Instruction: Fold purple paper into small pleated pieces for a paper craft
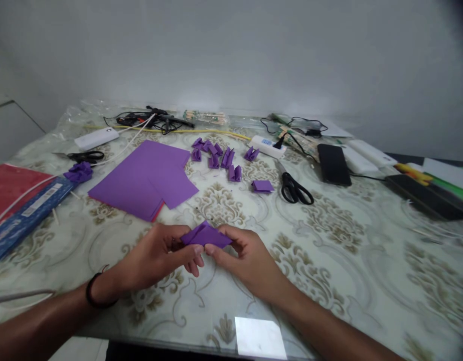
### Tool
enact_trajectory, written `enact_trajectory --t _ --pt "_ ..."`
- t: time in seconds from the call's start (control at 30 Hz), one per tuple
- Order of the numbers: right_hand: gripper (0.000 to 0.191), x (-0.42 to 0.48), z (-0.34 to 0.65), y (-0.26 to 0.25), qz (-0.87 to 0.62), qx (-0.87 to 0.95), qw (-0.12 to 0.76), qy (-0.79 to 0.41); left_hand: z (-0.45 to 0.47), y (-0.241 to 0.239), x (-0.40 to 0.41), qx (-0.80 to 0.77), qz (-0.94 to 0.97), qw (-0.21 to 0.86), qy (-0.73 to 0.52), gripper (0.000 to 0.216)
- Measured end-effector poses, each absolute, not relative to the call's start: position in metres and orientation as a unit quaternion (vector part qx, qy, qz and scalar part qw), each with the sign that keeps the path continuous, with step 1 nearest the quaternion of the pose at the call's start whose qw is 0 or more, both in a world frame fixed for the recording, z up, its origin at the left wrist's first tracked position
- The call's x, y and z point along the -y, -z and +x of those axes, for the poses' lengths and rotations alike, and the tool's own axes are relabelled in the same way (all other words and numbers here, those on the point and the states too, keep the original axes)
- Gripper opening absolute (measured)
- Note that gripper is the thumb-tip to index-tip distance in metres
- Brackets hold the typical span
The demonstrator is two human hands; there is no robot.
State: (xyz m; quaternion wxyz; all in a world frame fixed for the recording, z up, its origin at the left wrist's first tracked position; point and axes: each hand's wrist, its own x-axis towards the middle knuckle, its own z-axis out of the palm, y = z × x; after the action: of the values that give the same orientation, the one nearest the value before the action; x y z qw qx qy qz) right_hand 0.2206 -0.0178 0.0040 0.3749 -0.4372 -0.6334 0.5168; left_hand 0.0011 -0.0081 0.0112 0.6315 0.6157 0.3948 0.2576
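Note:
Both hands meet low over the table's near middle and pinch one small folded piece of purple paper. My left hand grips its left end, fingers curled under it; a black band circles that wrist. My right hand grips its right end with thumb and fingers closed. Beyond the hands lies a stack of purple paper sheets. Several small folded purple pieces are scattered further back, with one flat folded purple square to their right.
Black scissors lie right of centre, another pair of scissors at the left. A black phone, white power strip, cables, a red sheet and a blue packet ring the patterned table.

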Motion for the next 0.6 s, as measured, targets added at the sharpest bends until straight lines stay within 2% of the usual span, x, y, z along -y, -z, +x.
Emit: enact_trajectory --t 0.3,0.6 --pt "0.022 0.0185 0.2239 -0.0033 -0.447 0.61 0.38 -0.533 -0.0016 -0.0147 0.01 -0.413 0.618 0.605 -0.283 0.03" --pt "0.019 0.0179 0.2252 -0.0023 -0.443 0.594 0.393 -0.545 -0.0001 -0.0185 0.0089 -0.396 0.628 0.608 -0.281 0.02"
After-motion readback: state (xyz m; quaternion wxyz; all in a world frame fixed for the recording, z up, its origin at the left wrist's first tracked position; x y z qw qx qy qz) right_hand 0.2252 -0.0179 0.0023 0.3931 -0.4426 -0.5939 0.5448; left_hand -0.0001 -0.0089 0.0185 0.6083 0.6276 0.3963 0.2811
